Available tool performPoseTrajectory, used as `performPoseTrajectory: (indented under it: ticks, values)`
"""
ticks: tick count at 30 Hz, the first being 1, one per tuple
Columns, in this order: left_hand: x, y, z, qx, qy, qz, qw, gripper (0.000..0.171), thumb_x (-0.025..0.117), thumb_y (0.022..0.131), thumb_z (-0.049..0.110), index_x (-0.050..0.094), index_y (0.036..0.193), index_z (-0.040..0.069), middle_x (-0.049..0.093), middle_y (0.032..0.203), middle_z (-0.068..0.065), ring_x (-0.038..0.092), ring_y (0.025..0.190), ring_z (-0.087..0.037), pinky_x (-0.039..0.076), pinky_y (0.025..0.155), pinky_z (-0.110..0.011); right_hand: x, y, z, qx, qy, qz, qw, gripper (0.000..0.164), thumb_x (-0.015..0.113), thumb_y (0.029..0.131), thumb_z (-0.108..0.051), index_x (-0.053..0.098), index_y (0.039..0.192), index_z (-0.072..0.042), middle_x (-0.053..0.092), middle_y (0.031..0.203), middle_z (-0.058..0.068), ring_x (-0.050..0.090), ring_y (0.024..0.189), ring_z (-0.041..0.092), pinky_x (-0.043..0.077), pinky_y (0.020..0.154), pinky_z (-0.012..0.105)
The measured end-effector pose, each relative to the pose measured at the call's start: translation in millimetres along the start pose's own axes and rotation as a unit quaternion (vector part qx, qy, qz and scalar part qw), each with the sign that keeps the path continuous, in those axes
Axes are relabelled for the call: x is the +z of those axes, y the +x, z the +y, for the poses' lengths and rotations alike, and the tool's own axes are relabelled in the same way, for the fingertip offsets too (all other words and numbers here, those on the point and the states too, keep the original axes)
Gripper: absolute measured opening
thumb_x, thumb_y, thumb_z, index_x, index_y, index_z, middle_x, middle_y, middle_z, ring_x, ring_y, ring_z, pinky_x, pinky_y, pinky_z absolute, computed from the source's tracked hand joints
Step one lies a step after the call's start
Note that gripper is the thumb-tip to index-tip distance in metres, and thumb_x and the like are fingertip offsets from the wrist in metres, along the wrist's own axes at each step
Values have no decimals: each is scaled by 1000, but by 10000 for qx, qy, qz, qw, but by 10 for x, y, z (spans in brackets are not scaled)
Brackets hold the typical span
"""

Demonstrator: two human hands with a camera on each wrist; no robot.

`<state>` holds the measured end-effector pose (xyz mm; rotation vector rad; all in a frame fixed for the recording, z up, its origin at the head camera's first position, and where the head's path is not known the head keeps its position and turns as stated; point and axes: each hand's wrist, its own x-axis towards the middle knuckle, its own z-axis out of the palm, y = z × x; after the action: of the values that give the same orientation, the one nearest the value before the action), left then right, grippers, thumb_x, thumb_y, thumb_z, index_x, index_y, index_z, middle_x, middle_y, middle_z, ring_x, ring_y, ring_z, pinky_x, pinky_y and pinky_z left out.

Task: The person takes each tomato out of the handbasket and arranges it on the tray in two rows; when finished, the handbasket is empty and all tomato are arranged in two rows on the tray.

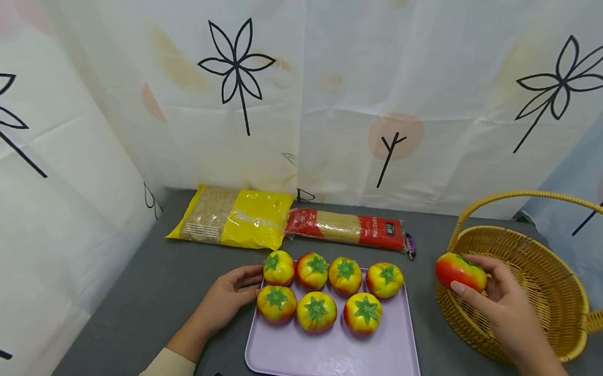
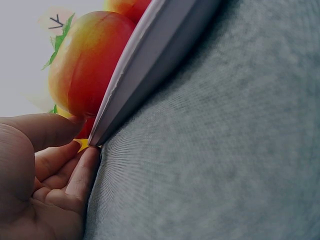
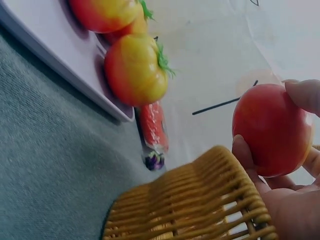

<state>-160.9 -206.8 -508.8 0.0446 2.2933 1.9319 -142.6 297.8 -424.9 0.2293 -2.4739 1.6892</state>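
Note:
My right hand [image 1: 506, 307] holds a red and yellow tomato [image 1: 460, 272] between thumb and fingers, over the left rim of a wicker basket [image 1: 573, 284]. In the right wrist view the tomato's smooth red side [image 3: 270, 132] faces the camera, above the woven basket wall [image 3: 185, 200]. Several more tomatoes with green star-shaped tops, one of them a front-left tomato [image 1: 276, 305], stand in two rows on a lilac tray [image 1: 333, 360]. At the tray's left edge, my left hand [image 1: 229, 297] pinches the rim [image 2: 112, 95], its thumb close beside a tomato [image 2: 90, 65].
Behind the tray lie a yellow bag of grain-like food [image 1: 232, 217] and a red packet of noodles [image 1: 349, 228]. The basket's tall arched handle [image 1: 554, 196] rises at the right. A patterned cloth [image 1: 333, 93] hangs behind the grey tabletop [image 1: 158, 295].

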Motion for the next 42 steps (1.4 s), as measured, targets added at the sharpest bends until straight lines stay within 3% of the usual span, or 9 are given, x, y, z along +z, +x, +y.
performPoseTrajectory:
  ticks: [8, 16, 21, 25, 29, 34, 42]
  values:
    - [-1, -4, 4, 7, 31, -4, 10000, 48, 75, 103, 5, 63, 149, 2, 66, 144, -13, 63, 134, -32, 56, 105, -37, 145, -57, -83, -264, 21, -54, 9996, 49, 72, 105, 1, 48, 148, 0, 50, 140, 11, 62, 112, 7, 56, 89, 15]
    - [-6, 5, -1, 10, 5, -43, 10000, 50, 75, 102, 5, 62, 150, 1, 66, 145, -14, 62, 135, -32, 55, 105, -34, 292, -142, -145, -453, -55, -241, 9987, 57, 77, 99, 5, 47, 147, 1, 46, 143, 15, 60, 113, 8, 57, 89, 16]
    - [-4, -7, 12, 25, 17, -40, 10000, 50, 75, 103, 5, 62, 150, 0, 66, 145, -15, 62, 135, -33, 55, 105, -34, 419, -197, -129, -787, -189, -502, 9955, 56, 82, 94, 7, 55, 142, -1, 48, 138, 11, 59, 113, 10, 58, 89, 17]
    - [-2, -8, 13, 36, 14, -30, 10000, 49, 75, 103, 5, 62, 150, 0, 66, 145, -15, 62, 135, -33, 55, 105, -34, 516, -231, -77, -999, -604, -639, 9911, 51, 87, 91, 2, 63, 136, -5, 55, 133, 8, 57, 111, 11, 56, 90, 16]
    - [-2, 3, 2, 9, -22, -35, 10000, 50, 75, 102, 4, 62, 150, 0, 65, 145, -15, 62, 135, -33, 55, 105, -33, 569, -250, -32, -774, -1030, -736, 9889, 51, 92, 90, -8, 66, 134, -10, 57, 134, 8, 56, 113, 16, 57, 89, 18]
    - [-3, 1, 4, -9, -97, -53, 9999, 51, 75, 102, 2, 61, 151, -2, 65, 146, -17, 62, 135, -34, 56, 103, -33, 597, -263, -10, -544, -1311, -873, 9860, 53, 94, 89, -15, 65, 134, -12, 55, 135, 11, 55, 116, 29, 61, 88, 30]
    - [-9, 0, 7, -1, -124, -91, 9999, 52, 74, 102, 1, 60, 151, -2, 64, 147, -18, 62, 135, -34, 56, 103, -33, 621, -276, 51, -767, -1711, -892, 9782, 49, 96, 88, -23, 68, 128, -17, 58, 129, 3, 54, 111, 21, 56, 82, 27]
